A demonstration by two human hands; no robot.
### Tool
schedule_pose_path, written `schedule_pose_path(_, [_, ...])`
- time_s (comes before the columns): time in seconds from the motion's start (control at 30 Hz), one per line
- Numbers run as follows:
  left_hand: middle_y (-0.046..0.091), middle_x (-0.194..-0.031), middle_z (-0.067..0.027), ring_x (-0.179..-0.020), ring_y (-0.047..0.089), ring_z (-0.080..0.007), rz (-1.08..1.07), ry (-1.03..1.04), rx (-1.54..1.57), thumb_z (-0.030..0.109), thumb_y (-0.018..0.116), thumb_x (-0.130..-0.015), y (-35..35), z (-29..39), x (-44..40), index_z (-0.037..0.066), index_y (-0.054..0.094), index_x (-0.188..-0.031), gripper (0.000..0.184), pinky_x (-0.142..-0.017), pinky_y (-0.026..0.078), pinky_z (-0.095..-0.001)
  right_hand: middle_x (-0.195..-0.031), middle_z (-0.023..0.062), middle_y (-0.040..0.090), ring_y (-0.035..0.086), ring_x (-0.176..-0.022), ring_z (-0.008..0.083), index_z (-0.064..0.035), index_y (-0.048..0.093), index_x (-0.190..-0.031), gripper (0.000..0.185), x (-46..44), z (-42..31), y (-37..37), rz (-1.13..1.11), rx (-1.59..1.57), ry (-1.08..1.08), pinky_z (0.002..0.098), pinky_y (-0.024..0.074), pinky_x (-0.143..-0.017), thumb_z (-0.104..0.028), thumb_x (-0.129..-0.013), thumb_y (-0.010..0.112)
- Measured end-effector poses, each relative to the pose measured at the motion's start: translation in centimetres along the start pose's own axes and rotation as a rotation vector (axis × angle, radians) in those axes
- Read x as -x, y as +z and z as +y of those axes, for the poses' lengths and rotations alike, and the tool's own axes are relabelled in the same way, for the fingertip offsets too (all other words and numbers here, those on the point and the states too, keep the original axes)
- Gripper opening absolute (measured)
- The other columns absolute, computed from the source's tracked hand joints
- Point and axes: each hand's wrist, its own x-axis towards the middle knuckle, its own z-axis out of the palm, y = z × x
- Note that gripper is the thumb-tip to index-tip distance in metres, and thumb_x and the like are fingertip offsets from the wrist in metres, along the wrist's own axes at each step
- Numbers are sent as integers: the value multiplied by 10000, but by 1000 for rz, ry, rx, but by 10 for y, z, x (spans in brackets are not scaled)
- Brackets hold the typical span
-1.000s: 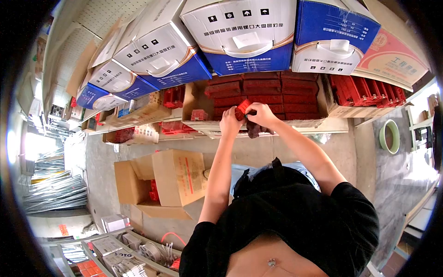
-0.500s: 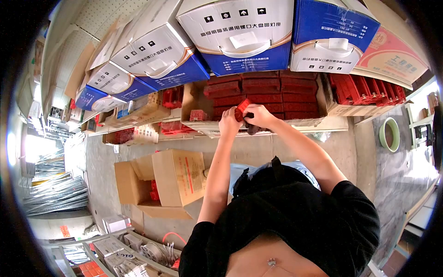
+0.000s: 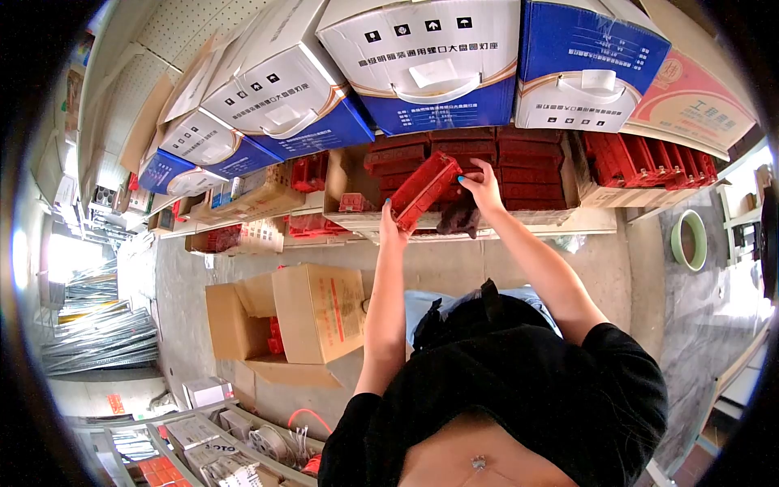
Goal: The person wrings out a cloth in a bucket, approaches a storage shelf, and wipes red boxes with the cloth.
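My left hand (image 3: 395, 224) is closed on the lower left end of a red plastic electrical box (image 3: 426, 191), which it holds tilted over the front of an open carton (image 3: 519, 217). My right hand (image 3: 484, 191) is at the box's upper right end, thumb by its edge and forefinger apart from the thumb; whether the thumb touches the box is hard to tell. A dark cloth (image 3: 459, 220) hangs at the carton's front edge below my right hand. Rows of red boxes (image 3: 529, 166) fill much of the carton, and one small red box (image 3: 353, 202) lies at its left.
Blue and white cartons (image 3: 430, 61) line the shelf above. To the right, another carton holds red boxes (image 3: 641, 160). An open brown carton (image 3: 318, 312) stands on the floor at left, red pieces inside. A green tub (image 3: 688, 239) is at far right; metal rods (image 3: 101, 337) lie far left.
The red box has come up into fuller view, its long side showing. My left hand moved down slightly with it. My right hand rose and moved right, away from the dark cloth.
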Motion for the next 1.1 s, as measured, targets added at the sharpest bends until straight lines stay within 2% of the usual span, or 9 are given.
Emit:
schedule_pose_path(0.23, [620,-1020,-82,-825,633,-218,105,-118,14,535,415,-910,-10,-2,-5,134,515,-1149,477,-538,527,-300,-838,53,639,577,-781,125,34,580,-1157,410,-17,15,-15,-250,43,155,270,441,-758,-26,-755,631])
schedule_pose_path(0.33, [594,-1090,-111,-944,617,-241,-142,-146,11,561,390,-910,-17,8,-2,130,478,-1201,528,-636,552,-327,-862,55,646,583,-799,131,31,595,-1135,398,-20,23,-14,-188,114,154,268,443,-767,-42,-746,636])
schedule_pose_path(0.43, [540,-1204,-59,-1044,573,-231,-409,50,-12,388,578,-875,-26,1,-4,155,400,-1254,479,-781,517,-385,-867,55,648,586,-804,133,23,606,-1119,396,-25,32,-16,-146,164,123,260,444,-771,-67,-735,645])
schedule_pose_path(0.53, [457,-1289,-77,-1116,527,-245,-576,212,-109,143,674,-803,-24,0,6,147,299,-1303,625,-849,509,-418,-757,55,608,587,-667,138,55,592,-1079,318,-22,32,-15,-117,155,60,273,459,-668,11,-764,589])
schedule_pose_path(0.63, [456,-1252,-98,-1128,498,-241,-339,274,-338,-33,678,-712,-11,-5,22,119,286,-1281,708,-871,486,-391,-766,47,607,590,-701,135,55,595,-1075,318,-21,30,-16,-94,167,71,270,460,-679,-2,-763,596])
schedule_pose_path(0.73, [461,-1199,-133,-1069,522,-250,-291,488,-518,-54,719,-694,-12,-13,10,90,289,-1231,703,-839,505,-388,-785,43,619,597,-750,136,19,608,-1078,323,-14,21,-15,-63,278,85,278,468,-696,-45,-763,638])
schedule_pose_path(0.83, [463,-1173,-123,-1078,507,-236,-90,575,-739,-44,727,-690,-1,-17,18,89,308,-1200,673,-867,481,-364,-907,58,676,625,-848,153,-39,642,-1058,323,0,8,-8,231,349,100,271,478,-770,-166,-766,697])
schedule_pose_path(0.97, [466,-1164,-108,-1092,487,-221,-150,653,-845,-24,729,-682,-9,-26,17,62,312,-1202,672,-898,432,-335,-875,69,683,636,-798,163,-58,685,-934,224,-2,9,-7,308,434,39,288,486,-732,-176,-748,726])
schedule_pose_path(1.1, [465,-1167,-111,-1096,483,-211,-162,703,-783,23,737,-685,-23,-36,10,42,327,-1191,651,-897,423,-336,-847,98,676,641,-788,212,-93,695,-909,199,-6,10,-6,204,601,57,309,489,-733,-207,-747,712])
